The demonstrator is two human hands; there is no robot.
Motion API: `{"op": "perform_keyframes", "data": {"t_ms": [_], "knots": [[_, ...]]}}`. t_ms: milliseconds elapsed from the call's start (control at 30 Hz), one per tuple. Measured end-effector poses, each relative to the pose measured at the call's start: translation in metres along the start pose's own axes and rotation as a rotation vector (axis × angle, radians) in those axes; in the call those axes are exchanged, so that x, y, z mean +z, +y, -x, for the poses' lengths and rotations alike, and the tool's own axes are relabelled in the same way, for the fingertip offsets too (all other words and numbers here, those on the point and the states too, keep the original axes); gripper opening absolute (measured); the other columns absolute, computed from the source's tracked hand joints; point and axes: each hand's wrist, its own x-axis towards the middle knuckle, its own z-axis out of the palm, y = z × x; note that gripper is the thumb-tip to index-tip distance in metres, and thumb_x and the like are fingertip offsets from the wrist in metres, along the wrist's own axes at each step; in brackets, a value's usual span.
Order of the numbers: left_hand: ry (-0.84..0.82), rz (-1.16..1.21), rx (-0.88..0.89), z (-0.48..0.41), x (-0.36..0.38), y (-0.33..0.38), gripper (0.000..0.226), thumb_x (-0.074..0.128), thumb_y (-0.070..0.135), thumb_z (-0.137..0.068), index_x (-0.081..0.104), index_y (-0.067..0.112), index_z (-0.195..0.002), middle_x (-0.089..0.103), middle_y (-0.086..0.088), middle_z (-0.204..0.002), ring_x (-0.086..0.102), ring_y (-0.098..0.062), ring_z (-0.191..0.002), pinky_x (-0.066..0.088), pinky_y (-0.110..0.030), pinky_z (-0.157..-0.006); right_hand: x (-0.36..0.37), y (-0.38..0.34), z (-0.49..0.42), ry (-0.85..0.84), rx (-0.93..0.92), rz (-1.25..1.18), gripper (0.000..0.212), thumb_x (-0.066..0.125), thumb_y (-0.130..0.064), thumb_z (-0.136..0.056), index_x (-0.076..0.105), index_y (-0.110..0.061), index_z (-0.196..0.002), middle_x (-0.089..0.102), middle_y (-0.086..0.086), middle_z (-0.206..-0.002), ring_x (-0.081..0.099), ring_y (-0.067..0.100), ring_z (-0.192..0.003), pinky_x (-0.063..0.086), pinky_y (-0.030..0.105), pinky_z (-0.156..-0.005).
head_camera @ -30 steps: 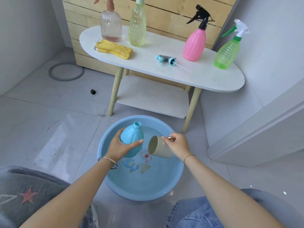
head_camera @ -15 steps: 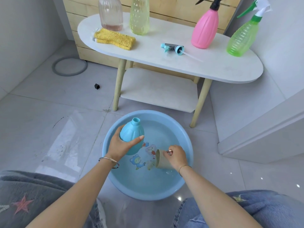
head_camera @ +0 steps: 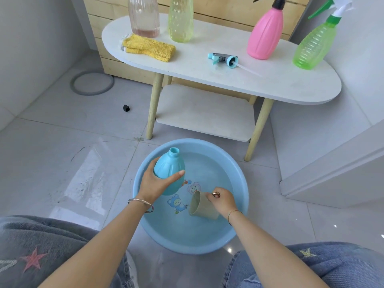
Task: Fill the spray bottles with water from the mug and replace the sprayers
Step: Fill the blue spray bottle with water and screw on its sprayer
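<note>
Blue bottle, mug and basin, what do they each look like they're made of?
Blue bottle: probably opaque plastic, going by the moulded ribs and soft satin sheen. Mug: matte beige and thin-walled, likely plastic or a fibre composite, though ceramic can't be ruled out. Basin: smooth light-blue plastic, judging by its thin rounded rim and the cartoon figures printed on the bottom.

A desk leg (head_camera: pixel 257 132) is standing just beside the basin (head_camera: pixel 191 141), at its far rim; floor (head_camera: pixel 62 146) is stretching wide leftward.
</note>
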Motion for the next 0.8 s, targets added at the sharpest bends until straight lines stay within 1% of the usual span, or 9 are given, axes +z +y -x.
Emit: {"op": "perform_keyframes", "data": {"t_ms": [133,200,300,400,533,633,700,767,800], "knots": [[0.012,-0.002,0.009,0.002,-0.002,0.002,0.06,0.086,0.036,-0.067,0.05,0.035,-0.116,0.059,0.019,-0.103,0.058,-0.001,-0.093,0.045,-0.014,-0.068,-0.008,-0.003,0.005,0.019,0.1,-0.186,0.038,0.065,-0.016,-0.078,0.034,-0.015,-0.057,0.03,0.001,-0.058,0.025,0.018,-0.059,0.022,0.028,-0.051],[0.025,0.003,0.016,0.002,-0.003,0.003,0.059,0.086,0.035,-0.067,0.052,0.034,-0.115,0.06,0.018,-0.102,0.058,0.0,-0.092,0.044,-0.014,-0.068,-0.014,-0.008,0.007,0.036,0.121,-0.28,0.043,0.066,-0.011,-0.076,0.031,-0.017,-0.053,0.029,-0.001,-0.054,0.025,0.017,-0.058,0.021,0.026,-0.05],[0.043,0.026,0.022,0.003,-0.005,0.005,0.06,0.087,0.034,-0.066,0.054,0.031,-0.116,0.062,0.016,-0.103,0.06,-0.001,-0.093,0.046,-0.016,-0.069,-0.026,-0.019,0.012,0.081,0.12,-0.4,0.046,0.067,-0.009,-0.077,0.028,-0.018,-0.055,0.02,-0.005,-0.053,0.019,0.015,-0.056,0.016,0.025,-0.048],[0.054,0.056,0.035,0.005,-0.007,0.007,0.06,0.087,0.035,-0.065,0.056,0.027,-0.116,0.065,0.01,-0.104,0.063,-0.007,-0.094,0.049,-0.019,-0.071,-0.044,-0.034,0.017,0.106,0.085,-0.495,0.038,0.068,-0.015,-0.08,0.035,-0.014,-0.061,0.02,0.001,-0.062,0.02,0.015,-0.06,0.02,0.023,-0.05],[0.053,0.095,0.06,0.01,-0.008,0.013,0.064,0.087,0.038,-0.064,0.056,0.028,-0.119,0.065,0.01,-0.106,0.063,-0.005,-0.094,0.048,-0.017,-0.07,-0.074,-0.062,0.027,0.163,0.032,-0.588,0.032,0.074,-0.028,-0.071,0.046,-0.012,-0.068,0.027,0.007,-0.071,0.026,0.017,-0.068,0.019,0.031,-0.061],[0.033,0.106,0.081,0.013,-0.007,0.017,0.072,0.089,0.05,-0.055,0.057,0.03,-0.116,0.066,0.012,-0.104,0.064,-0.005,-0.093,0.048,-0.017,-0.07,-0.097,-0.079,0.033,0.193,0.019,-0.667,0.032,0.077,-0.037,-0.059,0.055,-0.016,-0.068,0.038,0.005,-0.068,0.035,0.018,-0.071,0.027,0.031,-0.072],[0.015,0.103,0.09,0.016,-0.005,0.02,0.065,0.089,0.043,-0.06,0.057,0.029,-0.114,0.066,0.012,-0.103,0.063,-0.003,-0.093,0.047,-0.013,-0.068,-0.112,-0.089,0.038,0.194,-0.006,-0.734,0.023,0.076,-0.027,-0.07,0.057,-0.014,-0.069,0.044,-0.005,-0.055,0.037,0.015,-0.064,0.029,0.028,-0.075],[-0.011,0.093,0.098,0.018,-0.001,0.021,0.059,0.087,0.034,-0.066,0.056,0.029,-0.116,0.064,0.013,-0.104,0.062,0.0,-0.093,0.045,-0.011,-0.067,-0.128,-0.098,0.042,0.203,-0.034,-0.758,0.021,0.069,-0.014,-0.081,0.055,-0.013,-0.065,0.042,-0.016,-0.043,0.037,0.009,-0.053,0.029,0.022,-0.067],[-0.028,0.093,0.099,0.019,0.0,0.02,0.061,0.087,0.033,-0.066,0.055,0.029,-0.118,0.064,0.014,-0.105,0.061,0.0,-0.093,0.046,-0.012,-0.068,-0.134,-0.103,0.044,0.214,-0.054,-0.776,0.022,0.067,-0.011,-0.082,0.055,-0.014,-0.064,0.043,-0.016,-0.043,0.038,0.005,-0.049,0.029,0.021,-0.063]]}}
